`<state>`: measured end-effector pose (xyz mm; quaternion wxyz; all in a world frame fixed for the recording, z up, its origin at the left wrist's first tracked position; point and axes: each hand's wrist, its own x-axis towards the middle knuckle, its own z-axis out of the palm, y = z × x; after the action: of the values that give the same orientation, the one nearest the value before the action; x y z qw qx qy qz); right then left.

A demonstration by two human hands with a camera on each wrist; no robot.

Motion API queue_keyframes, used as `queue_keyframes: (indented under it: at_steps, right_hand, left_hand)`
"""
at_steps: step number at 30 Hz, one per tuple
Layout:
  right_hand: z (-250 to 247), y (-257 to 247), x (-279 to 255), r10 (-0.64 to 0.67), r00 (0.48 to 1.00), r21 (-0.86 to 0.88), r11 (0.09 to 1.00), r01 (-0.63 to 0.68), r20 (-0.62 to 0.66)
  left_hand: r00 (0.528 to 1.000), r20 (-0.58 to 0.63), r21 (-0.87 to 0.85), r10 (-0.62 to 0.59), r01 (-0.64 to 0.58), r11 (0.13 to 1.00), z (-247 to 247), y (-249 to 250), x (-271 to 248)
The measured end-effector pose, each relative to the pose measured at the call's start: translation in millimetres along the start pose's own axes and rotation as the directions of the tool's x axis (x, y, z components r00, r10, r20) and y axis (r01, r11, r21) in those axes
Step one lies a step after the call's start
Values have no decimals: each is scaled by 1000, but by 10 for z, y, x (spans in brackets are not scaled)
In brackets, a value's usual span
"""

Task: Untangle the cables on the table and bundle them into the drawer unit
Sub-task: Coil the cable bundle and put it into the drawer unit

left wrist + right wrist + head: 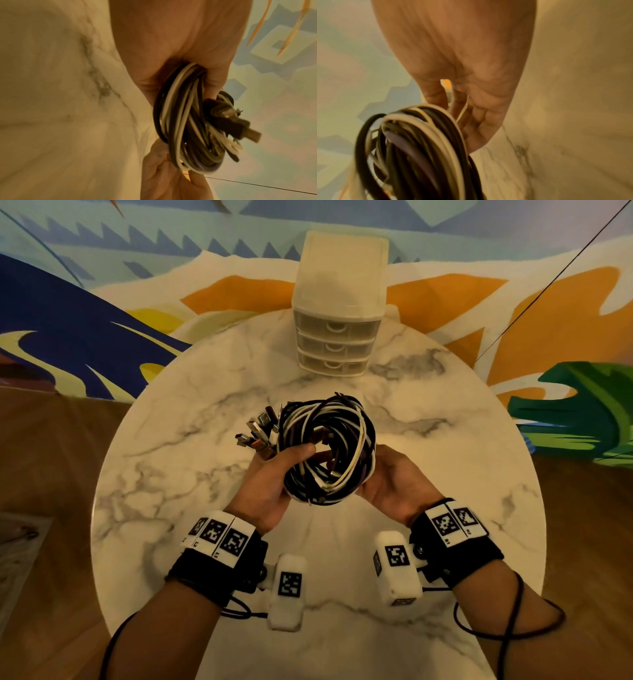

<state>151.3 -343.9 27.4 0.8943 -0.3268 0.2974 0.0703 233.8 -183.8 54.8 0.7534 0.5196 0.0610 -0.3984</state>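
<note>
Held the cable coil (325, 446) above the marble tabletop (178, 440) between both hands, left hand (274, 484) curled round its near-left arc, right hand (394, 484) cupping the right; needed plugs (257, 433) tucked and one hand freed for the shut drawer unit (337, 302).

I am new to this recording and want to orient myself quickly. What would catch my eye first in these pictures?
First, the coil of black and white cables, held above the middle of the round marble table, with its plugs fanning out on the left. The left hand grips it from one side, and the right hand cradles the other side. Behind it, at the table's far edge, stands a white three-drawer unit, all drawers shut.
</note>
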Motion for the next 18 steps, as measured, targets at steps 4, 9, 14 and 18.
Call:
queue_keyframes:
  at_steps: [4,9,14,18]
  right_hand:
    - [-55,-34,139,4,994,-65,998,-11,-113]
    - [-8,-49,403,-386,896,-758,645,94,-218]
    - [45,-145,930,-501,861,-995,-2,99,86]
    - [185,-337,1468,-421,907,-988,-136,-73,-9]
  left_hand:
    - [999,-29,12,16,-16,1000,-12,108,74]
    - [985,-132,33,110,-106,994,-147,291,209]
    - [941,-267,43,206,-202,978,-329,434,357]
    - [913,-321,105,253,-231,967,-384,564,500]
